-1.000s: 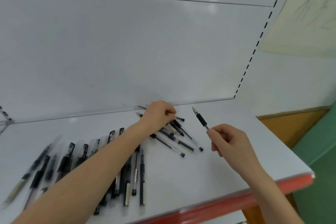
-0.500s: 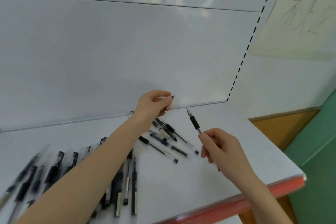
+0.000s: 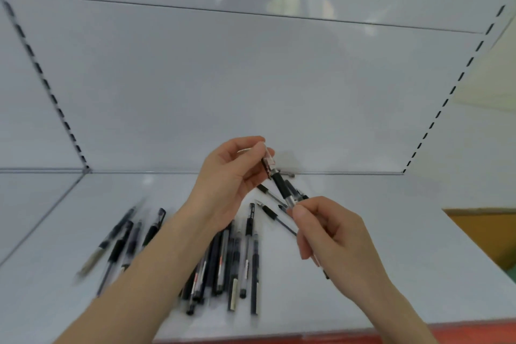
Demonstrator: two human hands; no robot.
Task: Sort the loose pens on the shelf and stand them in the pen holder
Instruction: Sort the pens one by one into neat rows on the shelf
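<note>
My left hand pinches a clear pen cap above the white shelf. My right hand grips a black-grip pen by its barrel, its tip pointing up into the cap. Several loose black and clear pens lie side by side on the shelf under my left forearm. More pens lie further left, blurred. A few pens lie scattered behind my hands. No pen holder is in view.
The shelf's white back panel rises right behind the pens. A red strip runs along the shelf's front edge. Slotted uprights stand at both sides. An orange and green surface lies past the right end.
My left hand lifted off the scattered pens with a clear cap. The right hand brought its pen closer, so tip and cap now meet. The view swung left.
</note>
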